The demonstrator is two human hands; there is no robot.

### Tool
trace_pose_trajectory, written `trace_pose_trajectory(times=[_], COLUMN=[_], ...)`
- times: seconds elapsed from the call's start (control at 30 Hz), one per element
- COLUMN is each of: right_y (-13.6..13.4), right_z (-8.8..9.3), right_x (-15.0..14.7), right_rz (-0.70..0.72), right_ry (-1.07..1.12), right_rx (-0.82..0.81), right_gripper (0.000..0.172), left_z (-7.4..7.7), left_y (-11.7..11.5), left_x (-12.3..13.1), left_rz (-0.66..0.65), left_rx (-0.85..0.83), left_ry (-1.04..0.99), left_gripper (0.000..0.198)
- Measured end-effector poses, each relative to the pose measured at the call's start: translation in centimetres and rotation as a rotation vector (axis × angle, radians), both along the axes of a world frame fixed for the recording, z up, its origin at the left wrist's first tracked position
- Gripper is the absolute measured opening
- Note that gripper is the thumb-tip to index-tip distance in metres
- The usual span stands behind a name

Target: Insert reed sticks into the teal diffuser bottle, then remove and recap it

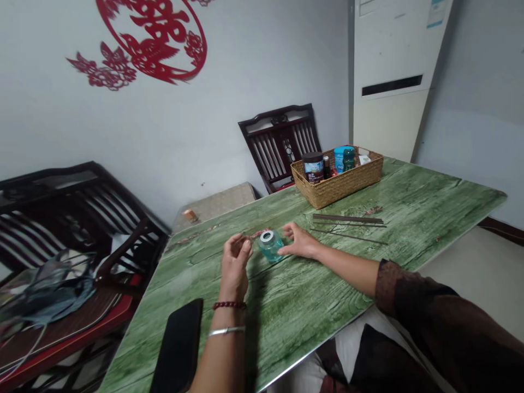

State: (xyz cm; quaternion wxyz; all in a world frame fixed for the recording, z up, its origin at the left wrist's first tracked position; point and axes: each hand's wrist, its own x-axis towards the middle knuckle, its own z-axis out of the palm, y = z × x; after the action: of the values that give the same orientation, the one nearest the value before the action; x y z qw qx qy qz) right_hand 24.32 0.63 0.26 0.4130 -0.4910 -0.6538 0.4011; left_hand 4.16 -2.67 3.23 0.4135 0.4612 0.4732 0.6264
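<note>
You get soft, fairly dim indoor light here with no clear source in view, so the grey wall (229, 136) looks flat and the green wood-grain table top (327, 284) shows no strong glare. Your left forearm (223, 355) throws a soft dark shadow on the table beside it, and the metal rim of the glass jar (267, 236) catches a small highlight. The wide lens tilts and bows the view toward the edges, stretching the dark wooden chair (73, 218), and fine detail looks slightly soft throughout.

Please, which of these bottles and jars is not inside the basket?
The blue-green glass bottle with a metal collar, on the green table between the left hand and right hand. The dark jar and the other containers sit in the wicker basket.
</note>
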Motion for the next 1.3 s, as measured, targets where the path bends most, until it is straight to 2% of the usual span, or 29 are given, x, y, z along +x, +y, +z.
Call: trace_pose_trajectory(times=[0.07, 0.13, 0.2, 0.27, 0.33, 0.43, 0.6, 0.7, 0.83, 0.9, 1.07, 1.13, 1.23, 1.3], right_y=[0.7, 1.1, 1.3, 1.4, 1.5, 1.7, 1.6, 1.4, 1.0, 0.9, 0.9, 1.0, 1.1, 1.1], right_z=[-0.3, -1.0, -1.7, -2.4, -2.8, -2.9, -2.9, -2.9, -2.5, -2.2, -1.9, -2.1, -2.3, -2.4], right_x=[-1.3, -2.5, -3.2, -3.4, -3.3, -3.0, -3.0, -3.1, -3.0, -3.0, -3.0, -3.0, -3.0, -3.0], right_rz=[0.057, 0.109, 0.150, 0.181, 0.176, 0.134, 0.113, 0.122, 0.156, 0.157, 0.156, 0.158, 0.159, 0.155], right_ry=[0.052, 0.069, 0.049, 0.026, -0.010, -0.088, -0.132, -0.119, -0.116, -0.139, -0.188, -0.185, -0.165, -0.165], right_rx=[0.043, 0.087, 0.140, 0.190, 0.219, 0.217, 0.203, 0.214, 0.210, 0.182, 0.178, 0.190, 0.198, 0.189], right_gripper=[0.094, 0.100, 0.100, 0.099, 0.092, 0.085, 0.081, 0.079, 0.078, 0.080, 0.083, 0.084, 0.083, 0.083], left_z=[-0.3, -1.1, -2.2, -3.2, -3.9, -3.9, -3.2, -3.2, -3.5, -3.5, -3.0, -3.0, -3.3, -3.5], left_y=[1.1, 1.8, 2.1, 2.2, 2.2, 2.3, 2.3, 2.4, 2.6, 2.5, 1.7, 1.7, 2.1, 2.2], left_x=[1.0, 1.8, 2.2, 2.2, 2.0, 1.9, 2.2, 2.2, 1.6, 1.4, 1.5, 1.3, 0.7, 0.5], left_rz=[-0.033, -0.072, -0.123, -0.206, -0.217, -0.237, -0.185, -0.123, -0.003, -0.022, -0.209, -0.159, 0.015, 0.052], left_rx=[0.120, 0.194, 0.202, 0.197, 0.242, 0.278, 0.258, 0.258, 0.208, 0.212, 0.201, 0.189, 0.184, 0.168], left_ry=[0.050, 0.114, 0.167, 0.305, 0.367, 0.423, 0.495, 0.482, 0.458, 0.403, 0.226, 0.197, 0.186, 0.188], left_gripper=[0.063, 0.064, 0.061, 0.057, 0.055, 0.051, 0.045, 0.045, 0.073, 0.082, 0.072, 0.067, 0.061, 0.057])
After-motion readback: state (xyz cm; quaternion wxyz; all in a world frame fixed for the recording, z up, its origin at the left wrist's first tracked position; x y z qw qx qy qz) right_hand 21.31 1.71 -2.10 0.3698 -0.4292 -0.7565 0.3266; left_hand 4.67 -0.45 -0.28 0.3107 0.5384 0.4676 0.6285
